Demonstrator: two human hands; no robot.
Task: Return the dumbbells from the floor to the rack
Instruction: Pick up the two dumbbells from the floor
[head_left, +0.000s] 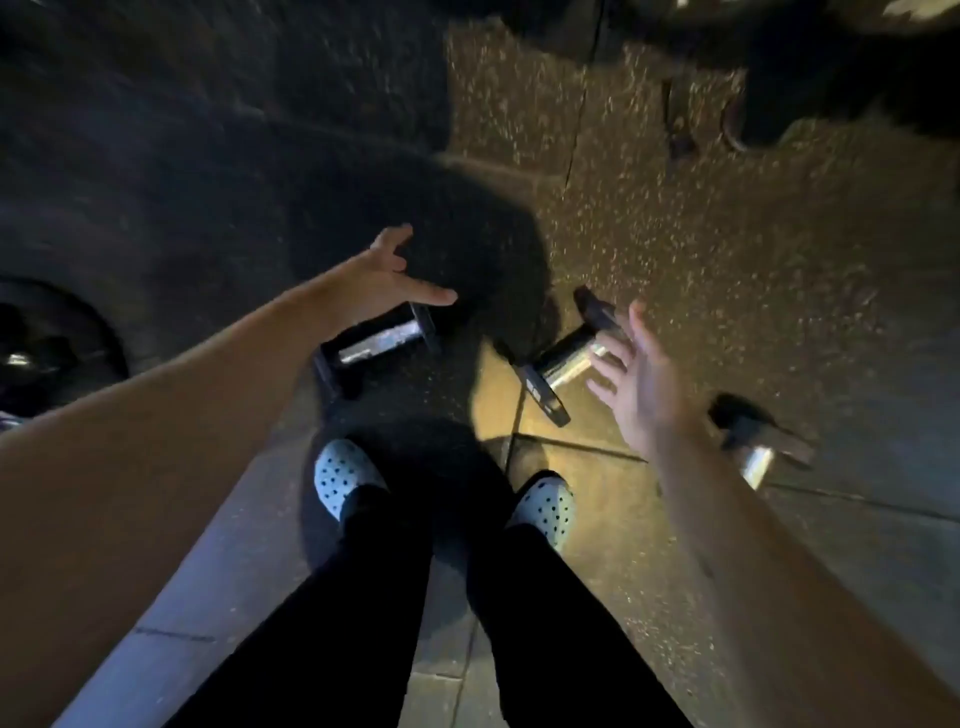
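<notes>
Two small dumbbells with black ends and shiny metal handles lie on the speckled rubber floor in front of my feet. The left dumbbell (376, 340) sits just below my left hand (382, 275), which hovers above it with fingers spread and holds nothing. The right dumbbell (563, 358) lies at an angle, and my right hand (636, 384) is open beside its handle, fingers apart, close to it but not gripping. A third dumbbell (758, 447) lies farther right, partly hidden behind my right forearm. No rack can be made out in this dark, blurred view.
My feet in pale perforated clogs (340, 475) stand just behind the dumbbells. A dark round weight plate (57, 343) lies at the left edge. Dark equipment (779, 98) stands at the top right. Floor mat seams run between the dumbbells.
</notes>
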